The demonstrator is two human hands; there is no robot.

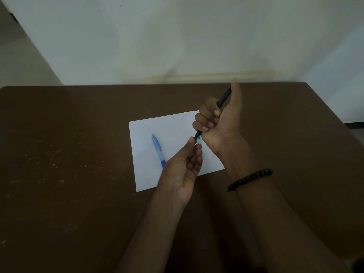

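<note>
Right fingers: curled in a fist round the dark pen [223, 99], thumb straight up along its upper end.
Left fingers: thumb and forefinger [198, 147] drawn together at the pen's lower end; whether they already pinch it cannot be told.
Pen axis: slanted, upper end far and to the right, lower end near and to the left, pointing straight at the left hand [183, 170].
Nearer hand: the right hand [220, 123] carries the pen above the paper; the left meets its tip from below.
Likely move: a pull along that slant, down and left.
Under the hands: a teal pen [199, 140], mostly hidden.
Farther out: a blue pen [158, 149] on the white paper [157, 125], which lies on the brown table [69, 154].
</note>
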